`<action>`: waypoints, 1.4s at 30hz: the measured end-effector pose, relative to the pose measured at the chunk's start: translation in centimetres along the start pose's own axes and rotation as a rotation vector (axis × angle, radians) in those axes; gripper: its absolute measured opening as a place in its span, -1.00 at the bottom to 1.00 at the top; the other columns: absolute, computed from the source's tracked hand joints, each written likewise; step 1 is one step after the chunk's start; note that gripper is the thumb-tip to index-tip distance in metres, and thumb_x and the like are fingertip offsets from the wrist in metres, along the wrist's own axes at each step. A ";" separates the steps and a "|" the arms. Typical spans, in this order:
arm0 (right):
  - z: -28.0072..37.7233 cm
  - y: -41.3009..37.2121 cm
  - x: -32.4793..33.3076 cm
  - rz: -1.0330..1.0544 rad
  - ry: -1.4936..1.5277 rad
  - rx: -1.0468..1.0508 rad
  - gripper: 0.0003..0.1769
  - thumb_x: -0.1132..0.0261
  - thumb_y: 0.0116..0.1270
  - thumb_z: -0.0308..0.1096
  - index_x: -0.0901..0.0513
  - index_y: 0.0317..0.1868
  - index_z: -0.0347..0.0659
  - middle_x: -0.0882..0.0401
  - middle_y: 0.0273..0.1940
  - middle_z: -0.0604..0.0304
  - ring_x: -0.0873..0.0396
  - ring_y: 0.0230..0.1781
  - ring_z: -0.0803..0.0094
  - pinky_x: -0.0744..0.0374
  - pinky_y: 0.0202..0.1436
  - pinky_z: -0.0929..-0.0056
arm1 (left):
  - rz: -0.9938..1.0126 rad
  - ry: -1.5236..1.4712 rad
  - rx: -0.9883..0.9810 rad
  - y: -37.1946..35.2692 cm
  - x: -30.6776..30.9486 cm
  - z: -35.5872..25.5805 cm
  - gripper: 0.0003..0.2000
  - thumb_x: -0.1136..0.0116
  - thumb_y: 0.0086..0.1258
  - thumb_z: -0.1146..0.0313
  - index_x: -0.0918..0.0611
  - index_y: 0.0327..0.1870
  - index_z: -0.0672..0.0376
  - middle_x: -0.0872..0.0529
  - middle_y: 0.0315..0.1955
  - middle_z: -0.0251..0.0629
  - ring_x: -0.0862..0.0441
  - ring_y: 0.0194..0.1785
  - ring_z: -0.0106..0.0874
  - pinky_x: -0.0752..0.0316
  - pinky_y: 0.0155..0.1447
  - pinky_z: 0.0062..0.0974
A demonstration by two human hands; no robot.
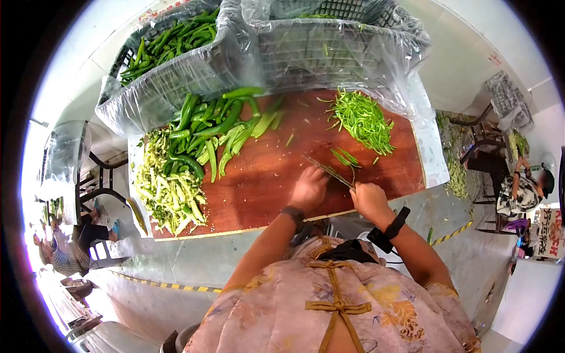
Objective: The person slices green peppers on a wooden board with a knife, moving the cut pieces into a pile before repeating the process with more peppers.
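My right hand (372,203) is closed round the handle of a knife (329,169), whose blade points left and away from me over the board. Beside the blade is my left hand (309,187), its fingers smeared by motion near the knife's edge. A few cut green pepper strips (345,157) lie just past the blade. Farther right rests a heap of shredded green pepper (364,122). On the left, whole long green peppers (215,120) are piled, with split pepper halves (238,140) beside them. Pale pepper cores and seeds (170,197) form a heap at the board's near left.
The reddish wooden board (265,188) sits before me. Behind it stand plastic-lined crates, one with green peppers (176,41), another crate (347,53) at the right. A person (521,188) sits at the far right, another person (70,253) at the far left. Stools (106,182) stand left.
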State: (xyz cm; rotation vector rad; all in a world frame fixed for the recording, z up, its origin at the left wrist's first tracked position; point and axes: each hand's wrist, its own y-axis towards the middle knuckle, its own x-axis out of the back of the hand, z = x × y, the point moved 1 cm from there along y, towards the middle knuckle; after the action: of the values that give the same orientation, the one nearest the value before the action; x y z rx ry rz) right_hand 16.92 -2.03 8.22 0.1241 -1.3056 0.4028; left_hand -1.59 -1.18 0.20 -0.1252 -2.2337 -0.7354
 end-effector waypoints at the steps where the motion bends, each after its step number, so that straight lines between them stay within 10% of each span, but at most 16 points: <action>1: -0.1 0.4 -0.4 0.011 -0.002 0.017 -0.76 -0.19 0.25 -0.23 -0.60 -0.35 -0.26 -0.57 -0.54 -0.11 -0.58 -0.47 -0.05 -0.54 -0.38 0.04 | 0.000 -0.001 0.007 -0.1 0.1 0.0 -0.74 -0.07 0.02 0.52 -0.62 -0.21 0.24 -0.55 -0.12 -0.19 -0.45 0.08 -0.18 -0.40 0.14 -0.26; 42: -0.3 1.1 -1.6 0.014 0.117 -0.054 -0.72 -0.19 0.23 -0.26 -0.58 -0.44 -0.36 -0.54 -0.51 -0.20 -0.54 -0.43 -0.15 -0.51 -0.32 -0.01 | 0.019 0.063 0.020 0.3 0.5 -0.6 -0.70 -0.09 0.04 0.48 -0.60 -0.15 0.23 -0.55 -0.09 -0.19 -0.42 0.10 -0.19 -0.33 0.20 -0.20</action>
State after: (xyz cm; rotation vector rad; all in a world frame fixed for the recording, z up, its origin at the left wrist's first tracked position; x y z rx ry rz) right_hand 16.49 -1.31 6.44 0.0457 -1.2011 0.3808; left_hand -1.49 -1.35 1.04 -0.1113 -2.1761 -0.6976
